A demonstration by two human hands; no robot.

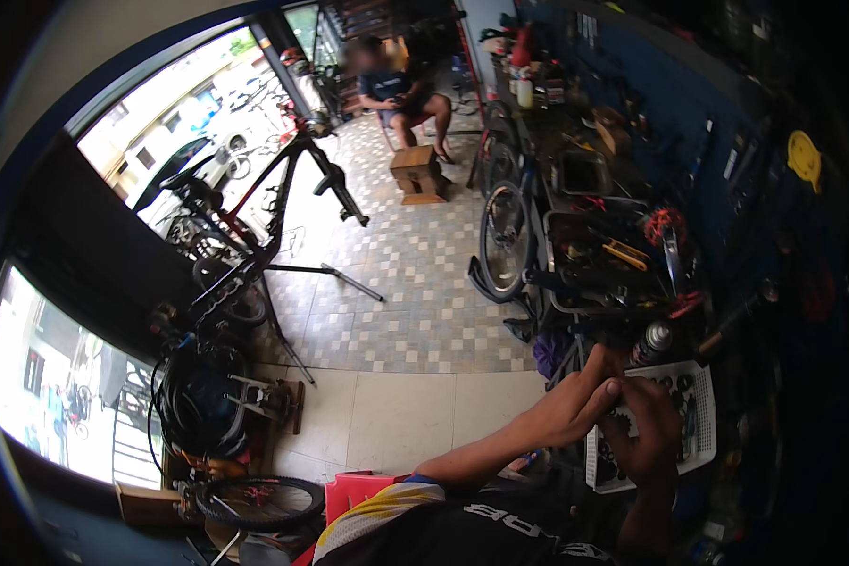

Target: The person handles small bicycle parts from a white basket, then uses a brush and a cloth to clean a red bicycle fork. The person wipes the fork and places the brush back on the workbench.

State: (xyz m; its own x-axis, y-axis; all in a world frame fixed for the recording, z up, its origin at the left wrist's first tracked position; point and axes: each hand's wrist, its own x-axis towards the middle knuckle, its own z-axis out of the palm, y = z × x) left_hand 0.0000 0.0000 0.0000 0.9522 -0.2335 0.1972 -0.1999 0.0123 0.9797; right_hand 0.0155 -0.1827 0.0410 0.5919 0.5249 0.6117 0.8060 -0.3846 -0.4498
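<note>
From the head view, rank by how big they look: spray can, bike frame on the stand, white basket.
1. Bike frame
2. White basket, partly hidden by the right hand
3. Spray can

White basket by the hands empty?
No, dark parts lie in the white basket, visible around the left hand and right hand.

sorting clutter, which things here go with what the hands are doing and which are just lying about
Likely in use:
white basket of dark parts, below left hand and right hand
aerosol can beside it

Apparently aside:
bicycle frame on repair stand
bicycle wheel, lower left
wooden stool
</note>
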